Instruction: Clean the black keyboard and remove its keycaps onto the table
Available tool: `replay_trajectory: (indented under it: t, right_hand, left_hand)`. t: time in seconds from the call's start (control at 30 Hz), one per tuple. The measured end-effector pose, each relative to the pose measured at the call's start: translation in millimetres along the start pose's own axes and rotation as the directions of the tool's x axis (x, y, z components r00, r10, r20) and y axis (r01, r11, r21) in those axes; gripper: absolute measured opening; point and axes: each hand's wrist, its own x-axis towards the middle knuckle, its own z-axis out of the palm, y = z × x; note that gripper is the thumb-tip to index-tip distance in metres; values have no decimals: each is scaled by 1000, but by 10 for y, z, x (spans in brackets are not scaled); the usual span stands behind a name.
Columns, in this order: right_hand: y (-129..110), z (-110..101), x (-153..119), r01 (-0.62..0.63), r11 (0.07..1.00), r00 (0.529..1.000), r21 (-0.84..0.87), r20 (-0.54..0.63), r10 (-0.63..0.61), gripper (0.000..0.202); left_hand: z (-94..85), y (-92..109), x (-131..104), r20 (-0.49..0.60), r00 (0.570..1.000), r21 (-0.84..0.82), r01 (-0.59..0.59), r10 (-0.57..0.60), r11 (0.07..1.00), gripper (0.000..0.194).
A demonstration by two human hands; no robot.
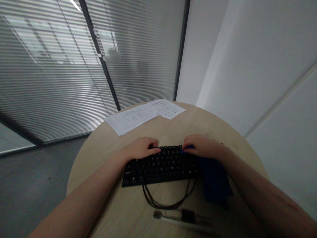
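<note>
A black keyboard (160, 167) lies on a round wooden table, slightly tilted in view. My left hand (141, 148) grips its far left part, thumb over the keys and the other fingers curled at the back edge. At the far right of the keys, my right hand (201, 145) pinches a bunched end of a dark blue cloth (215, 181) against the keyboard. The rest of that cloth hangs over the keyboard's right end onto the tabletop. A black cable (160, 206) loops out from under the near edge.
Nearest me lie a toothbrush (173, 219) and a blurred brush with a dark block (188, 216). Printed papers (133, 119) rest at the far rim of the table (198, 120). Behind stand a glass partition with blinds (61, 72) and a white wall (260, 66).
</note>
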Motion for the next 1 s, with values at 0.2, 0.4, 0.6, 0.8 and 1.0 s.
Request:
replay_trajectory:
  t: [0.2,0.4,0.6,0.8,1.0]
  right_hand:
    - [-126,30,42,-66,997,998,-35,-25,65,18]
    - [-130,22,25,-137,990,990,-32,-15,137,15]
    - [-172,58,65,-189,980,981,-66,-53,185,16]
    - [-133,24,19,-177,983,983,-38,-59,175,13]
    - [-188,76,74,-242,970,965,-21,-105,239,10]
  left_hand:
    - [15,-20,-1,-23,1000,-22,-20,19,1000,41]
    - [17,-22,3,-15,1000,-28,-26,26,999,40]
    - [-5,15,2,-8,1000,-34,-4,4,999,39]
    - [21,-19,3,-25,1000,-33,-16,15,999,40]
    - [1,6,-6,-16,1000,-26,-7,7,1000,39]
